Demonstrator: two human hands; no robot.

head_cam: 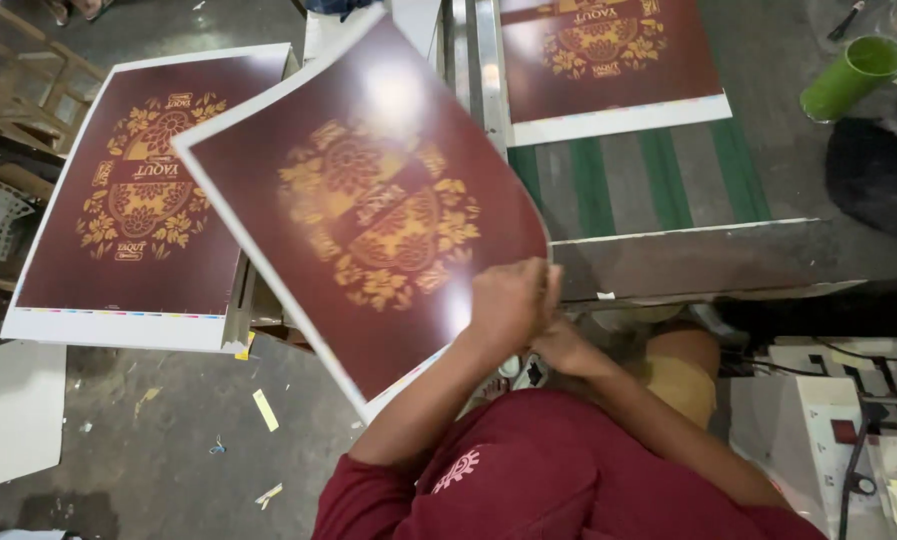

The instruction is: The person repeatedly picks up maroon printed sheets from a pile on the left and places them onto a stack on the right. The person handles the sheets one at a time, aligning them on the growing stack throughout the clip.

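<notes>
I hold a large glossy printed sheet [368, 200], dark maroon with a gold floral emblem and a white border, tilted in the air over the floor. My left hand [506, 302] grips its lower right corner. My right hand [566, 347] is tucked just under the left, its fingers reaching up to the same edge of the sheet and partly hidden by the left hand. Both forearms come up from my maroon shirt [548, 480] at the bottom.
A stack of matching sheets [128, 200] lies at the left. Another sheet [608, 60] rests on a green-striped conveyor [668, 170] behind a metal plate [688, 260]. A green cup [853, 75] stands at the upper right, a white machine [818, 420] at the lower right. Paper scraps litter the floor [168, 440].
</notes>
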